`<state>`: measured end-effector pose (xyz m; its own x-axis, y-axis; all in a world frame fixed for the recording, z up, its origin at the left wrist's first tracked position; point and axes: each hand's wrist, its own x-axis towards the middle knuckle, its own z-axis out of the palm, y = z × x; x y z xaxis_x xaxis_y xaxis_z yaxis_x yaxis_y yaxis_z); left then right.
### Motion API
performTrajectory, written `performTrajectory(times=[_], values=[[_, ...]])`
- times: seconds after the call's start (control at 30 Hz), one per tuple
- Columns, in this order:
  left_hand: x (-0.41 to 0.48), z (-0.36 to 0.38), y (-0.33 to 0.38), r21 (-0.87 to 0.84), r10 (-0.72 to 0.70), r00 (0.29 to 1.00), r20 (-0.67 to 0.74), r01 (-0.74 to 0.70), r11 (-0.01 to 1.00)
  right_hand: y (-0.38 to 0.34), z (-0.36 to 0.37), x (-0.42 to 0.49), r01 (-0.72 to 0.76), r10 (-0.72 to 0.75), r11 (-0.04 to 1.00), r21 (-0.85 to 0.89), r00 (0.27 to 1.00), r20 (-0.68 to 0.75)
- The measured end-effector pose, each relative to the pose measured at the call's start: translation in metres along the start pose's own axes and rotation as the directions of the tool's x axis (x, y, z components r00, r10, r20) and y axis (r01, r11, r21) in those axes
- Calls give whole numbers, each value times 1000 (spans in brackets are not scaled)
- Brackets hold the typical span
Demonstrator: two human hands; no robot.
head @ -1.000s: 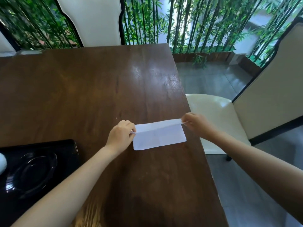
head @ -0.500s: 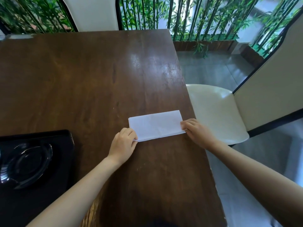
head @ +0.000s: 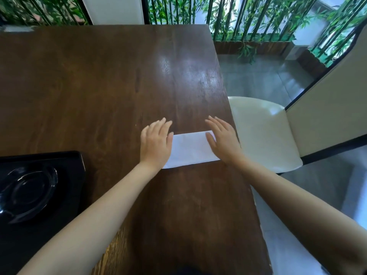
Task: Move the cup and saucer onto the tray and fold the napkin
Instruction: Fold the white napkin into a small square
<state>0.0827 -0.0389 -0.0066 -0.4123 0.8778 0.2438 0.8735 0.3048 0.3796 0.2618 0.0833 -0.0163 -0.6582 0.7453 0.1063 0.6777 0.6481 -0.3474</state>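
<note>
A white napkin [head: 190,149], folded into a flat rectangle, lies on the dark wooden table [head: 99,86] near its right edge. My left hand [head: 155,144] rests flat over the napkin's left end, fingers spread. Over the right end, my right hand [head: 223,140] lies flat and open in the same way. A black tray [head: 75,165] sits at the table's left edge and carries a dark glass saucer [head: 29,192]. The cup is out of view.
A cream chair [head: 264,133] stands just off the table's right edge, with its tall backrest [head: 327,104] further right. Another pale chair back [head: 113,9] rises at the table's far end. Bamboo plants line the background.
The napkin went from being held up by its top corners to lying flat and folded. Both hands let go of the edges and now spread flat over its ends.
</note>
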Motion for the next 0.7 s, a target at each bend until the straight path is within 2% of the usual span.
performTrajectory(times=[0.13, 0.23, 0.53, 0.7], values=[[4, 36, 11, 203, -69, 977, 201, 28, 979, -32, 39, 18, 68, -50, 993, -94, 982, 182], [-11, 60, 6, 307, -162, 945, 284, 70, 949, -38, 62, 13, 114, -72, 984, -141, 959, 274], [-21, 74, -1, 322, -195, 944, 265, 104, 941, -30, 74, 4, 149, -106, 976, -161, 963, 250], [-21, 72, 0, 313, -197, 943, 270, 108, 944, -10, 64, 3, 116, -76, 976, -182, 974, 214]])
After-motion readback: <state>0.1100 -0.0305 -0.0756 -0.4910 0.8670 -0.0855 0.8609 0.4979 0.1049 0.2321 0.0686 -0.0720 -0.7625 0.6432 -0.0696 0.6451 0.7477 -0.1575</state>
